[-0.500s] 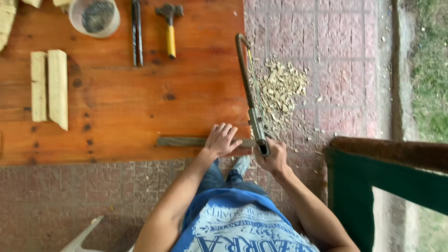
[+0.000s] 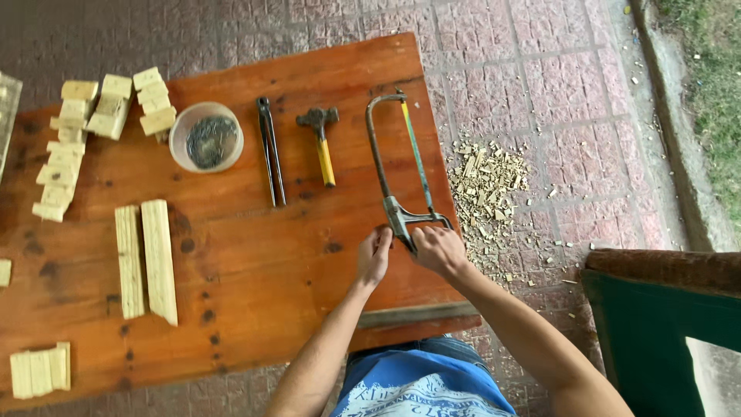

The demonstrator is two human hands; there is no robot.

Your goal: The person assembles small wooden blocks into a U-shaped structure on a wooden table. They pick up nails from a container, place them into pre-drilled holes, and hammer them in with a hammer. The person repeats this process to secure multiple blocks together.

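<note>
Single head-worn view, looking steeply down from above at moderate range onto the wooden table [image 2: 255, 255], paved floor [image 2: 540, 69] beyond it, grass strip [image 2: 714, 100] at far right.

soft even daylight, faint shadows, sharp focus, slight wide-angle edge distortion.
</note>
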